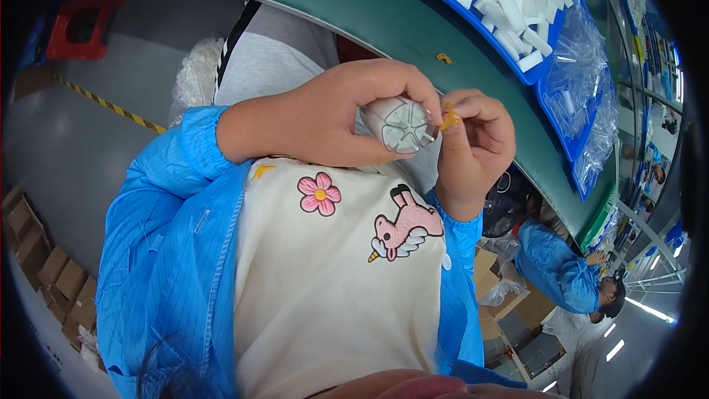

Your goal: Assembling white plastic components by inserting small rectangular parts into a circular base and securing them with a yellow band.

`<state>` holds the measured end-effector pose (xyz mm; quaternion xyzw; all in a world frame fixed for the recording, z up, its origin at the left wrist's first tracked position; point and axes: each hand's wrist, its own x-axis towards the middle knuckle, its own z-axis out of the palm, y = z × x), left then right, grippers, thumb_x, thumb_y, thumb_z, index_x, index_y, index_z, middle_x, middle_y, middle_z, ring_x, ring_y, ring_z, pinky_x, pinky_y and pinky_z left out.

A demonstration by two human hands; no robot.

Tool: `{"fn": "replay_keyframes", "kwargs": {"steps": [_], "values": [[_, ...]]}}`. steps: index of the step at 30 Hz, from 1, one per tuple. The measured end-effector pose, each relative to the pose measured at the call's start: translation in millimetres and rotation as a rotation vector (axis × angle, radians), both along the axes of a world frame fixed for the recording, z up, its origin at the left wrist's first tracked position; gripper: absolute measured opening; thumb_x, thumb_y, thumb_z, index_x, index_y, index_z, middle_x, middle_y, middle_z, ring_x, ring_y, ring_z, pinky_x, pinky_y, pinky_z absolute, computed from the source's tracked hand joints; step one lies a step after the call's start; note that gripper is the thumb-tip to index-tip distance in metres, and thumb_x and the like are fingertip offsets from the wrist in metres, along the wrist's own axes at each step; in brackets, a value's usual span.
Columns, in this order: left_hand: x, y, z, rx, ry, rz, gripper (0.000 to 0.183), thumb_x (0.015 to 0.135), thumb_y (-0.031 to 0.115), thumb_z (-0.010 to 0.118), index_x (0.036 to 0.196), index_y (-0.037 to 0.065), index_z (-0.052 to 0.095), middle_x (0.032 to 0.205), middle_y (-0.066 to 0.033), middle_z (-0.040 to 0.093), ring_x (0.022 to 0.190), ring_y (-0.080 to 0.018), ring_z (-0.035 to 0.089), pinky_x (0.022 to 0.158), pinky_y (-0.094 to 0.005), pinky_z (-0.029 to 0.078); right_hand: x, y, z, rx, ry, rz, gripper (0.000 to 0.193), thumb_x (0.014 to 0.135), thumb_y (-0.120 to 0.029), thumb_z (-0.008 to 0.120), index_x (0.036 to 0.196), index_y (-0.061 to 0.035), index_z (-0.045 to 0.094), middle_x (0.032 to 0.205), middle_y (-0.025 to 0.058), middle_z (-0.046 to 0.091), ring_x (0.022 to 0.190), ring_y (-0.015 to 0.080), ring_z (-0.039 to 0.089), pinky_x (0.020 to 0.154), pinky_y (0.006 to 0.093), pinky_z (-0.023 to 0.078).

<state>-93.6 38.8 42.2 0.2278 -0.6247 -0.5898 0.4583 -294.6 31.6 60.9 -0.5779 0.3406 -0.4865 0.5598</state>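
My left hand (317, 114) is wrapped round a whitish cylinder (402, 124), whose end is split into several wedge-shaped sections. Between the thumb and fingers of my right hand (478, 144) is a small orange-yellow plastic piece (449, 118), close beside the cylinder's end. Whether the piece touches the cylinder I cannot tell. A similar small orange piece (443, 58) lies on the green tabletop (354, 11), just beyond my hands.
A blue tray (543, 74) full of white blocks (509, 11) stands at the far right of the table. Next to it, another blue tray (569, 129) holds clear plastic bags (587, 66). A red stool (83, 26) is at far left; a co-worker (557, 266) is at right.
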Motion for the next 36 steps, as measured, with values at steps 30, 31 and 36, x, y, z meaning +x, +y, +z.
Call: {"fn": "replay_keyframes", "kwargs": {"steps": [30,31,36], "values": [[0.0,0.9,1.5,0.567,0.271,-0.178,0.051,0.078,0.007,0.074,0.124,0.004,0.053,0.107,-0.0087,0.06,0.094,-0.0166,0.061,0.086,-0.03,0.051,2.3,1.5,1.6,0.118,0.058,-0.081,0.009,0.092,0.002,0.061,0.1,0.0018,0.056,0.092,0.009,0.063,0.079,0.0114,0.062,0.07,0.0241,0.052],[0.4,1.3,1.0,0.605,0.268,-0.197,0.049,0.078,0.008,0.074,0.122,0.005,0.054,0.105,-0.0086,0.06,0.092,-0.0165,0.062,0.085,-0.0297,0.052,3.2,2.1,0.8,0.13,0.049,-0.071,0.009,0.092,0.002,0.061,0.1,0.0019,0.056,0.092,0.0086,0.063,0.08,0.0112,0.062,0.071,0.0242,0.052],[2.7,1.8,6.2,0.651,0.299,-0.28,0.045,0.077,0.008,0.075,0.117,0.005,0.055,0.101,-0.0074,0.061,0.089,-0.0162,0.062,0.082,-0.0302,0.052,5.8,5.1,-4.3,0.121,0.053,-0.055,0.011,0.092,0.002,0.062,0.101,0.0021,0.056,0.093,0.0084,0.062,0.081,0.011,0.061,0.072,0.0241,0.051]]}}
